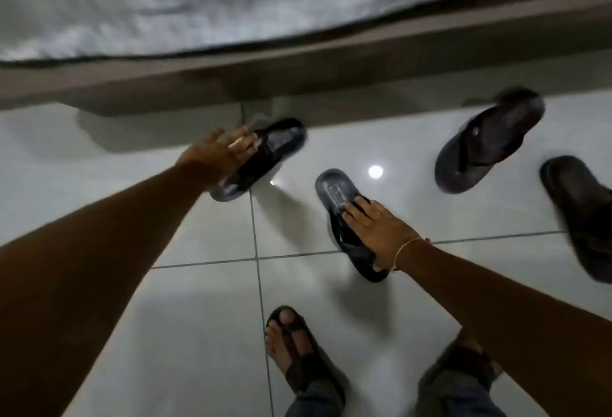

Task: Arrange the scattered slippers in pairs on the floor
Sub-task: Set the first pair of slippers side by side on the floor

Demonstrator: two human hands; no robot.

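Note:
Two black flip-flop slippers lie on the white tiled floor. My left hand [220, 151] grips the left black slipper [281, 145] near the bed frame, its toe end under my fingers. My right hand [374, 224] lies across the strap of the right black slipper [334, 189], which points away from me; whether the fingers close on it is unclear. Two dark brown slippers rest farther right: one angled brown slipper [486, 141] and another brown slipper [583, 214] at the right edge, partly cut off.
A brown wooden bed frame [298, 65] with a white sheet [198, 2] runs across the top. My two feet in dark sandals [298, 350] stand at the bottom. Grout lines cross the glossy floor [132, 168], which reflects a ceiling lamp.

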